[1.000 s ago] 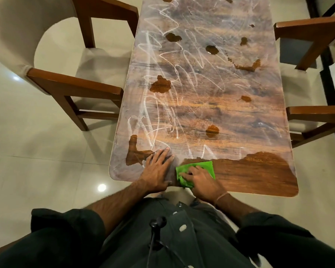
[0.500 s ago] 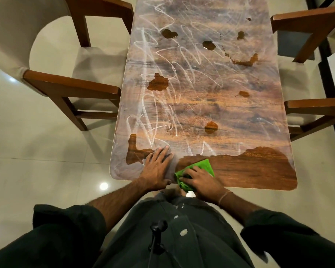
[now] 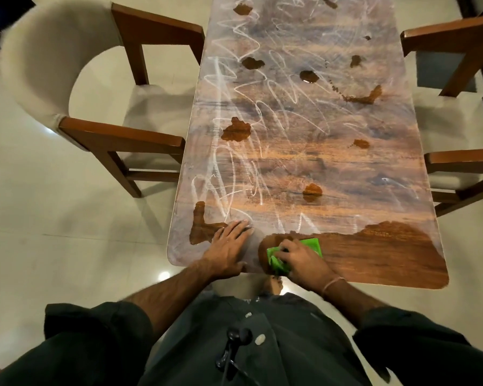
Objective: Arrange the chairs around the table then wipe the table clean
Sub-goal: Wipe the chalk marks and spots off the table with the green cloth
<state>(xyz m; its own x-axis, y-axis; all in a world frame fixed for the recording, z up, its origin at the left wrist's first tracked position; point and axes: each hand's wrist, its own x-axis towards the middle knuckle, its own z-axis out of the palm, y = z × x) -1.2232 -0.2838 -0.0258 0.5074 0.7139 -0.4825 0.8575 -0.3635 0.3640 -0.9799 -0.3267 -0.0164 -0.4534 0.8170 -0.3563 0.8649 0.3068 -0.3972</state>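
Chairs flank the desk; we judge only its near right corner wiped. Our right hand grips the green cloth, left hand lies flat; scribbles and spills remain.

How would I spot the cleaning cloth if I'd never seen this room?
Find the long wooden table, then its near edge. There the right hand holds a cloth against the top; it is the only bright green thing in view.
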